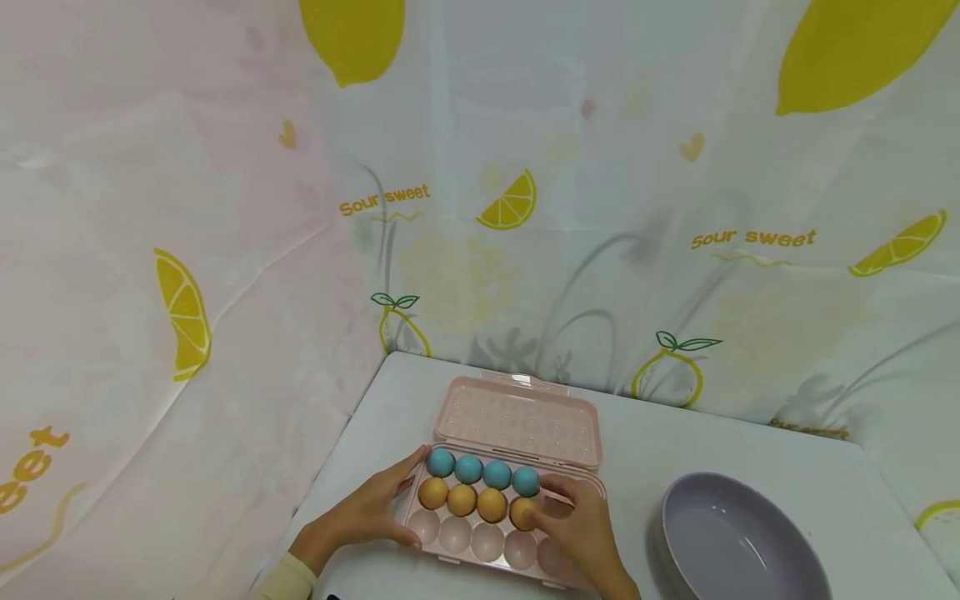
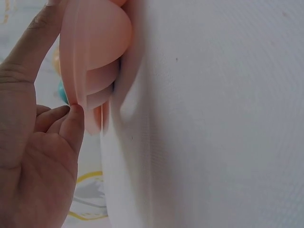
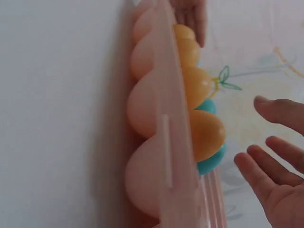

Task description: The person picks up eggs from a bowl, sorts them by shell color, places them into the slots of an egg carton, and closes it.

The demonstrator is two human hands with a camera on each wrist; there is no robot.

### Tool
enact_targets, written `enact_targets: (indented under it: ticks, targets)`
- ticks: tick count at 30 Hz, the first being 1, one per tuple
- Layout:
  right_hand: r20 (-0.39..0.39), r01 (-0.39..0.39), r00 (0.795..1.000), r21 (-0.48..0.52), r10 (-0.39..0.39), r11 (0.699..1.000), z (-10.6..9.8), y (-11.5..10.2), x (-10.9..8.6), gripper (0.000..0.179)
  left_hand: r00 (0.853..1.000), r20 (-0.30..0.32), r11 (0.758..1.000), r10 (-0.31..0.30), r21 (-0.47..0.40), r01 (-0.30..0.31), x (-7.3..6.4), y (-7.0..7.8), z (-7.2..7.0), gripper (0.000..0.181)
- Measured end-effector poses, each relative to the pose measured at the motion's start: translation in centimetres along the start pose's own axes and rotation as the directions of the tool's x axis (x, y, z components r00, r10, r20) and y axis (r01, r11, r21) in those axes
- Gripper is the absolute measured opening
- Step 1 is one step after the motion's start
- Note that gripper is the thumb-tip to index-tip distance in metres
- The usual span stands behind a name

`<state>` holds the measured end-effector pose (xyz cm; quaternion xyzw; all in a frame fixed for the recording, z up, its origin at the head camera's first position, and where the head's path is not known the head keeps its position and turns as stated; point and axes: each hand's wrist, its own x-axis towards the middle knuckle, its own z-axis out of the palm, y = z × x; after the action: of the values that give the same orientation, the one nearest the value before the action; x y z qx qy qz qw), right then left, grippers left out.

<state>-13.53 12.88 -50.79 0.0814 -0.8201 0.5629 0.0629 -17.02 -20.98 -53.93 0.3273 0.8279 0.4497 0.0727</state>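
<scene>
A pink plastic egg box lies on the white table with its lid folded back behind it. Blue eggs sit in the back row, and orange-yellow eggs fill part of the middle row; the front row's cups hold nothing. My left hand grips the box's left end, thumb at the near corner and fingers on the rim. Over the right part of the box is my right hand. Its fingers are spread in the right wrist view, a little apart from the rightmost orange-yellow egg.
To the right of the box stands a round grey-purple bowl, cut off by the lower edge of the head view. A lemon-patterned cloth hangs behind the table and along its left side.
</scene>
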Motion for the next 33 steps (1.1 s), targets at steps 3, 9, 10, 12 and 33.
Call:
enact_targets:
  ticks: [3,9,10,12,33]
  targets:
    - [0.013,-0.071,0.997,0.304,0.070,0.950,-0.8,-0.8,0.6,0.052,1.000,-0.004,1.000,-0.003,0.000,0.003,0.0,0.0,0.0,0.128]
    - [0.003,-0.022,1.000,0.501,0.023,0.865,-2.3,-1.8,1.3,0.053,0.999,-0.013,1.000,-0.031,-0.003,0.030,0.0,0.1,0.0,0.127]
    - [-0.003,-0.012,1.000,0.501,0.015,0.865,-2.5,-1.8,1.4,0.053,0.999,-0.014,0.999,-0.042,0.000,0.042,0.1,0.2,0.0,0.125]
    - [-0.019,0.009,1.000,0.488,0.000,0.873,-3.0,-1.8,1.7,0.052,0.997,-0.018,0.997,-0.078,0.012,0.079,0.3,0.5,-0.1,0.121]
    - [-0.113,-0.054,0.990,0.235,0.082,0.970,-7.1,1.0,7.4,0.048,0.960,-0.141,0.970,-0.243,-0.030,0.241,7.9,-1.2,-2.2,0.087]
